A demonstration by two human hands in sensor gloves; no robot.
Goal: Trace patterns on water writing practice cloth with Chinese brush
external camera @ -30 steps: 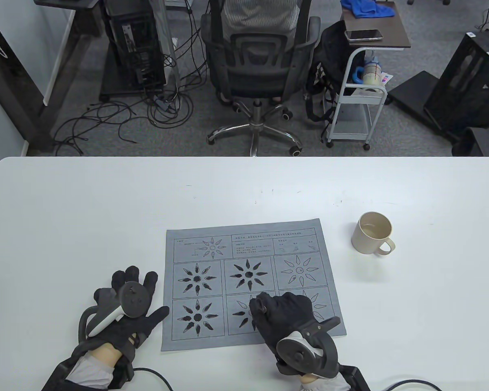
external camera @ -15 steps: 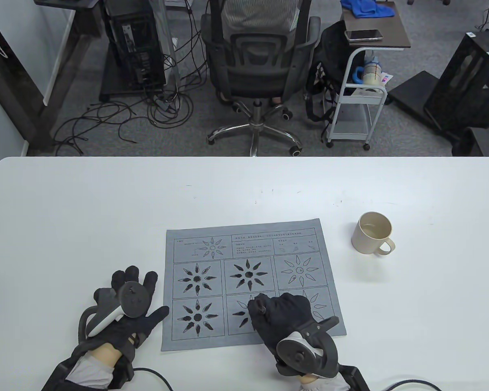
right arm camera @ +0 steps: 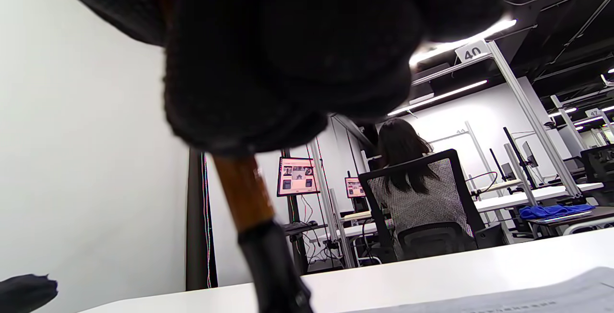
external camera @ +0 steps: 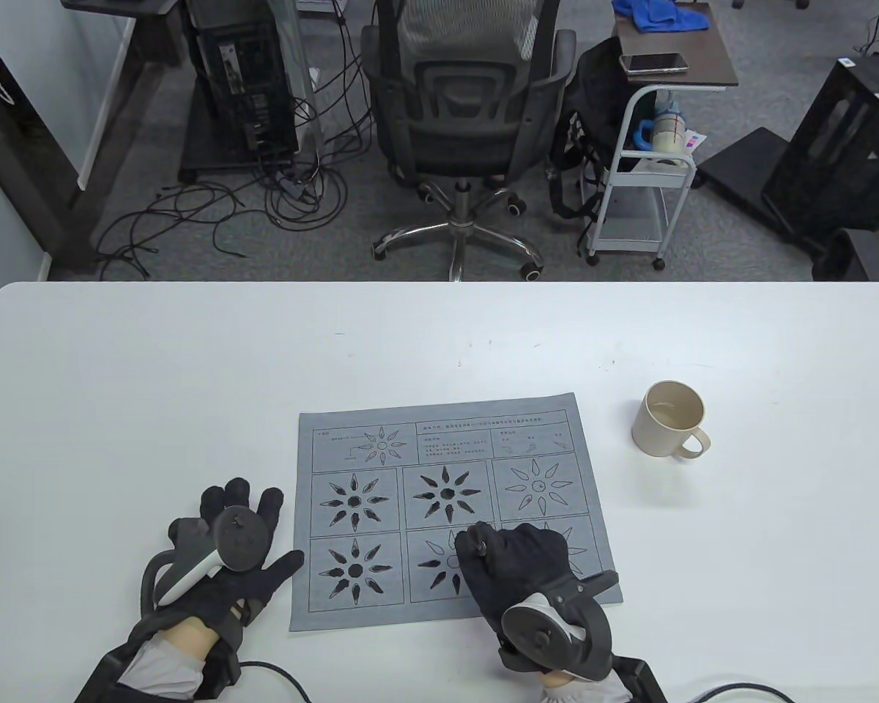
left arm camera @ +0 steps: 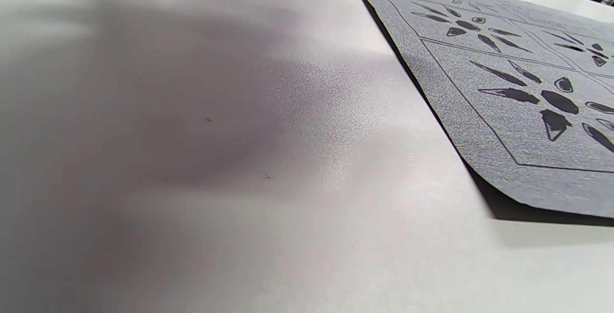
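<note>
The grey water-writing cloth lies flat on the white table, printed with sun-like patterns in boxes; several are filled in black. Its near-left corner shows in the left wrist view. My right hand grips the Chinese brush over the bottom middle pattern; in the right wrist view its brown shaft and black ferrule point down below my gloved fingers. The tip is hidden. My left hand lies flat, fingers spread, on the table just left of the cloth, empty.
A beige cup stands on the table to the right of the cloth. Beyond the table's far edge are an office chair and a small trolley.
My right hand has shifted slightly to the right and up over the bottom middle pattern. The left hand has not moved.
</note>
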